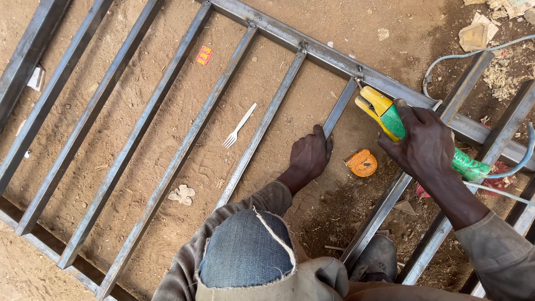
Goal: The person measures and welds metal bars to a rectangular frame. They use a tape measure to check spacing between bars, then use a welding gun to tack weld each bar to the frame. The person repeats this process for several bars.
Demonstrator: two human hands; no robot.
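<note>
One view only, from the head, straight down. Shows a grille of long grey square steel bars [167,167] lying flat on sandy brown ground [72,262], all running up to a long grey steel cross rail [312,47].

Finds the left hand [309,158] low on a short thin grey steel bar [341,108], fingers curled down over its lower end, thumb laid along its side; pins the bar more than wraps it. Puts that bar's upper end right against the cross rail.

Finds the right hand [426,142] closed fully around a yellow and green welding electrode holder [384,111], nose aimed up and left, with the tip at the spot where the thin bar meets the rail. Cannot tell whether the tip touches metal. Trails a pale blue cable [462,56] from the far side of the rail, off toward the right edge.

Also takes in a round orange tape measure [362,163] on the sand between the two hands, a white plastic fork [238,127] lying between two bars well to the left, and a knee with a blue denim patch [245,251] at the bottom.

Reads, as a judgement, as the fixing of this bar's top end to the rail, with the bar set and the joint addressed. Calls for a firm, unmoving left-hand hold and a tip kept exactly on the seam.
</note>
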